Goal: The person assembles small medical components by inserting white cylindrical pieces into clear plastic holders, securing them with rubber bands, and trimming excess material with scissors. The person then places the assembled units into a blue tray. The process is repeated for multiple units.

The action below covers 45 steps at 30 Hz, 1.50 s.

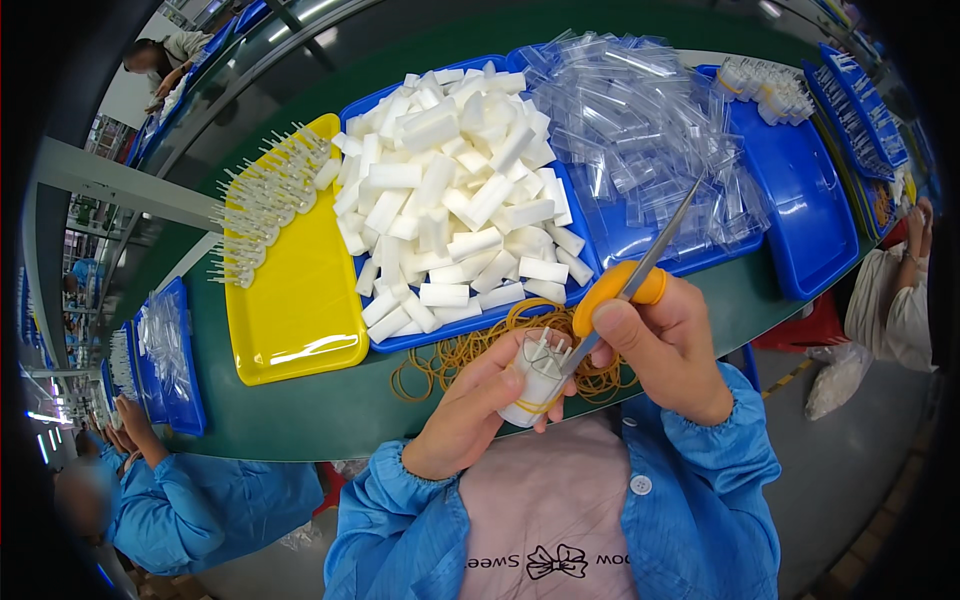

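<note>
My left hand [465,420] is closed round a small bundle [540,385] of white foam-like pieces in clear sleeves, with thin white stems at its top and a yellowish rubber band round its lower part. My right hand [675,350] grips scissors [655,250] with orange handles, their pointed steel end aimed up and away to the right. The right fingertips are at the bundle's upper right side, where a thin greyish strip slants between the hands; I cannot make out what it is. Just beyond both hands lies a heap of rubber bands [440,362].
A blue tray heaped with white foam pieces [450,200] stands ahead. Right of it are clear plastic sleeves [640,130] and another blue tray [800,200] with banded bundles [770,90]. On the left, a yellow tray [300,340] holds white stemmed parts [265,200]. Co-workers sit nearby.
</note>
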### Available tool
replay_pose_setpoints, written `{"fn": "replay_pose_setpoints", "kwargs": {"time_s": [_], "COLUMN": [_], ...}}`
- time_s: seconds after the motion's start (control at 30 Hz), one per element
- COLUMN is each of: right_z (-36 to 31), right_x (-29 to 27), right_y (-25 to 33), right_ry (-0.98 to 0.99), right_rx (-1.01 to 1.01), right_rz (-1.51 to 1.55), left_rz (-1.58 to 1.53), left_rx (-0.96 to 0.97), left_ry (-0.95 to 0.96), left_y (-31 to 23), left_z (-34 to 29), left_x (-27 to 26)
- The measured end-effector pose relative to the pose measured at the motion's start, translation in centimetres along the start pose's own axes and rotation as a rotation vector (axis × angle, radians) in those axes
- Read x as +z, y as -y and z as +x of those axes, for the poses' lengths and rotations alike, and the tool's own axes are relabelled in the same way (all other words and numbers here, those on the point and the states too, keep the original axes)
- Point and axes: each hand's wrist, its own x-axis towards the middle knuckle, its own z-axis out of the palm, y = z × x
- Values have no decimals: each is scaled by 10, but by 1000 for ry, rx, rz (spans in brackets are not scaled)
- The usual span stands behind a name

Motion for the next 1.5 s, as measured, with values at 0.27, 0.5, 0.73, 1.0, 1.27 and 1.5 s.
{"fn": "replay_pose_setpoints", "kwargs": {"time_s": [0.27, 0.5, 0.73, 1.0, 1.27, 1.5], "right_z": [-2, -5, -2, 9, 8, 6], "right_x": [4, 2, 7, -9, -19, -21], "right_y": [-2, -4, 1, -5, 3, 9], "right_ry": [57, -121, -42, 199, 380, 501], "right_rx": [-67, -126, -80, -263, -269, -284], "right_rz": [-183, -88, 6, -193, -138, -85], "left_rz": [-10, 53, 117, 20, -185, -302], "left_rx": [-6, 78, 68, 23, -174, -333], "left_ry": [-27, 33, 34, 143, 237, 377], "left_y": [5, 3, 4, 1, 5, 12], "left_z": [-2, -2, -2, -1, -2, 2], "left_x": [-1, 1, 3, -2, 0, -3]}}
